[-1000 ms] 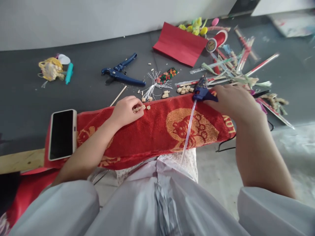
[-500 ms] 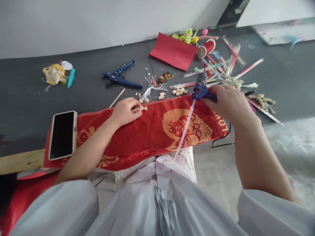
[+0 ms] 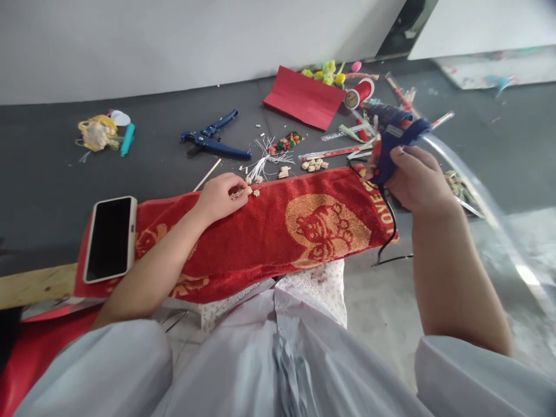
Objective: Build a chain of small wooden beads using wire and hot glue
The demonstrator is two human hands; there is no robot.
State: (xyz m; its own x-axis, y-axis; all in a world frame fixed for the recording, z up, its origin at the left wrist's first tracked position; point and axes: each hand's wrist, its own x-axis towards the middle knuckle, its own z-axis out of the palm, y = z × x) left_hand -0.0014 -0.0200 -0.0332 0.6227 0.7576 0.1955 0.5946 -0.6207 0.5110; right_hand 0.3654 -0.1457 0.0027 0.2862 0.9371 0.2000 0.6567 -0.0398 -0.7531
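Note:
My right hand [image 3: 414, 174] is wrapped round a blue glue gun [image 3: 393, 142], held up over the right end of the red towel [image 3: 256, 231]. A long clear glue stick [image 3: 486, 202] sticks out of the gun toward the lower right, smeared by motion. On the towel's far edge rests my left hand [image 3: 221, 197], its fingers closed on a small strip of pale beige pieces [image 3: 238, 194], partly hidden by the fingers. Close to its fingertips lie loose beige pieces [image 3: 256, 193].
Beyond the towel lie blue cutting pliers [image 3: 212, 139], white wires [image 3: 263, 165], a heap of beige pieces [image 3: 315, 164], red paper [image 3: 304, 98] and a red spool [image 3: 360, 92]. A phone [image 3: 110, 237] rests on the left; a black cord [image 3: 391, 211] hangs at the right.
My right hand has turned the glue gun, so the glue stick swings from pointing down over the towel to the lower right. My left hand stays nearly still.

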